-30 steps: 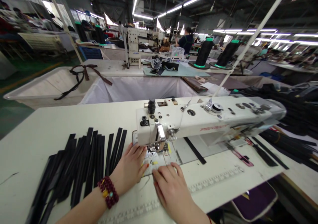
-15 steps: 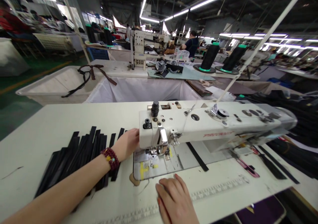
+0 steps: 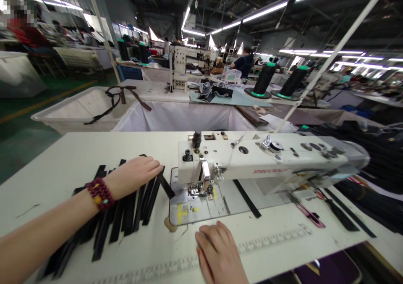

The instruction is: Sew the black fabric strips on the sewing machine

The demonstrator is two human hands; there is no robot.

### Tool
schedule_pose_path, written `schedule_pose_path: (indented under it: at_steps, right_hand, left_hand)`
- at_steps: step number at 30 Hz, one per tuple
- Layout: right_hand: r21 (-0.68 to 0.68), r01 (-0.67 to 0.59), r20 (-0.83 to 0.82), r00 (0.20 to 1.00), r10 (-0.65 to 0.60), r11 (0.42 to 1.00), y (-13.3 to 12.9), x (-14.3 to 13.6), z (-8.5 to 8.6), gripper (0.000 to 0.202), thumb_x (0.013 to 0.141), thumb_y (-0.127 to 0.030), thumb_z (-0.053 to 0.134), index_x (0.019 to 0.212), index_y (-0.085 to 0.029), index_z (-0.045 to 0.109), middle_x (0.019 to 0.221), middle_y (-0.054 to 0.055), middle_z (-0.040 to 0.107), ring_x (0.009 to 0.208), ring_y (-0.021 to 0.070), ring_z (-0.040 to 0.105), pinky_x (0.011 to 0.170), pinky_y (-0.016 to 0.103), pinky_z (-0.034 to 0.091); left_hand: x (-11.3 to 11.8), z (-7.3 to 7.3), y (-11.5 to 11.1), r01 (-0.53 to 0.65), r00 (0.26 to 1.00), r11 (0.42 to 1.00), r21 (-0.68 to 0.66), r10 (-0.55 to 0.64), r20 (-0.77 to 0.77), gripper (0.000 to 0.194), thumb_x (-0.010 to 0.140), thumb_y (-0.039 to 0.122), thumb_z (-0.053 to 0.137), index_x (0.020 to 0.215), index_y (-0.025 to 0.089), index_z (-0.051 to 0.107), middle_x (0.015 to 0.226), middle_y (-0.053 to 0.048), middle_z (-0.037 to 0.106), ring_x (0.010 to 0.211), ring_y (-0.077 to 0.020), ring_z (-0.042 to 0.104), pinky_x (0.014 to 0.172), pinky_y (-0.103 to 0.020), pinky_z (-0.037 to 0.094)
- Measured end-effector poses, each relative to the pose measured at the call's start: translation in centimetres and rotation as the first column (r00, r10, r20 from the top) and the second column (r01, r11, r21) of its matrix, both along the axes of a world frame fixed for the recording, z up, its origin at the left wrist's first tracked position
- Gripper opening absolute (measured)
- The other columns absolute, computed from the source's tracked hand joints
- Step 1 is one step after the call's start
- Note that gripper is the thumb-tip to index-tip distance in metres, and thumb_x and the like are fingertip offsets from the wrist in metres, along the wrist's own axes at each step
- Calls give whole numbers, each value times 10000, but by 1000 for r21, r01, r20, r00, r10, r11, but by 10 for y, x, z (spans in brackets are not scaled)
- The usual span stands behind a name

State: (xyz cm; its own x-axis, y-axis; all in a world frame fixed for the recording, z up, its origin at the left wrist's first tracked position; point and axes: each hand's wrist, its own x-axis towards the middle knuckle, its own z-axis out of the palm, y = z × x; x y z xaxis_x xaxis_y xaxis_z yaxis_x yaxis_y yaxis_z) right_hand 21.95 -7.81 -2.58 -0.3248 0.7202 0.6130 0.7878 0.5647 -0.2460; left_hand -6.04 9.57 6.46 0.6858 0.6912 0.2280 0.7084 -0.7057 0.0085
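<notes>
- Black strips [image 3: 151, 204] lie in a loose, overlapping spread on the white table [image 3: 103, 147], to the left of the sewing machine [image 3: 283, 153]; their place beside it seems meant to keep them within my left arm's reach.
- My left hand [image 3: 140, 172] reaches over the spread, its fingertips closed on the far end of one angled strip [image 3: 166, 185]; the thumb is hidden, so I cannot tell exactly how I pinch it.
- That strip slants towards me, its near end at the left edge of the metal plate [image 3: 189, 216], and holding the far end probably lets me steer its angle.
- My right hand [image 3: 222, 250] rests on the table just in front of the plate, fingers loosely curled, with no grip on anything that I can see; resting there, it seems handy to the plate without covering it.
- Another black strip [image 3: 247, 198] lies under the machine's arm, right of the stitching area, apart from the spread.
- Pink-handled snips [image 3: 310, 216] lie farther right, likely put there to leave the front edge free.
- A printed ruler scale [image 3: 267, 244] runs along the table near my right hand, presumably for checking lengths.
</notes>
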Motion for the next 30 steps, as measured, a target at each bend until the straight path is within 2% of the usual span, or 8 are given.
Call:
schedule_pose_path:
  at_steps: [5, 10, 12, 14, 16, 19, 23, 30]
  right_hand:
    - [296, -56, -35, 997, 69, 953, -17, -33, -1, 152, 960, -210, 540, 1005, -249, 680, 940, -4, 725, 827, 152, 639, 922, 333, 474]
    - [342, -28, -117, 990, 72, 939, -24, -64, 7, 148, 959, -230, 576, 898, -278, 702, 865, -47, 735, 745, 128, 637, 776, 286, 506]
    - [333, -49, -82, 993, 81, 942, -21, -56, 12, 269, 992, -148, 478, 859, -212, 703, 818, -17, 737, 748, 124, 653, 767, 272, 508]
    - [313, -78, -38, 995, 95, 946, -18, -42, 14, 353, 1011, -114, 404, 834, -189, 701, 803, -11, 744, 758, 121, 668, 790, 263, 509]
    - [298, -56, -34, 997, 70, 953, -18, -29, 13, 373, 1015, -108, 382, 834, -188, 698, 812, -11, 752, 772, 123, 680, 826, 261, 512]
    - [277, -36, -26, 999, 45, 960, -19, -20, 7, 346, 1007, -115, 392, 867, -194, 699, 825, -1, 757, 805, 130, 694, 882, 265, 519]
    - [251, -45, -8, 999, 49, 967, -16, -23, -5, 358, 1011, -125, 379, 878, -192, 704, 819, -6, 757, 798, 123, 703, 991, 265, 475]
    - [239, 44, -117, 993, -17, 970, -13, -26, -22, 367, 1022, -148, 364, 887, -210, 700, 803, -6, 758, 843, 128, 708, 1076, 317, 411]
  left_hand:
    - [5, -10, -94, -115, 938, 879, -462, 249, 241, 320, 881, 280, 467, 1143, 232, 644, 1063, -66, 714, 956, -240, 670, 870, -358, 531]
    - [63, -47, -141, 226, 691, 229, -947, 647, 321, 424, 809, 573, 558, 968, 180, 566, 598, 53, 550, 427, -91, 385, 419, -216, 342]
    - [71, -53, -138, 229, 675, 159, -960, 686, 274, 492, 861, 615, 463, 1028, 160, 551, 516, 79, 480, 367, -77, 296, 378, -212, 276]
    - [69, -53, -129, 116, 702, 330, -937, 640, 313, 446, 914, 535, 414, 1094, 160, 574, 590, 30, 576, 410, -111, 437, 414, -234, 385]
    - [64, -52, -120, -14, 768, 641, -767, 498, 402, 347, 934, 391, 416, 1146, 189, 602, 871, -58, 703, 696, -183, 649, 649, -310, 554]
    - [60, -56, -111, -58, 931, 923, -381, 188, 314, 334, 924, 228, 466, 1223, 202, 613, 1268, -112, 662, 1177, -255, 598, 1031, -436, 484]
    - [66, -75, -104, 2, 997, 987, -164, 11, 76, 407, 909, 262, 572, 1302, 158, 568, 1420, -140, 568, 1305, -283, 516, 1102, -511, 422]
    - [73, -88, -96, -12, 1000, 994, -105, 14, 20, 407, 934, 314, 539, 1312, 162, 561, 1420, -130, 570, 1323, -273, 501, 1122, -501, 376]
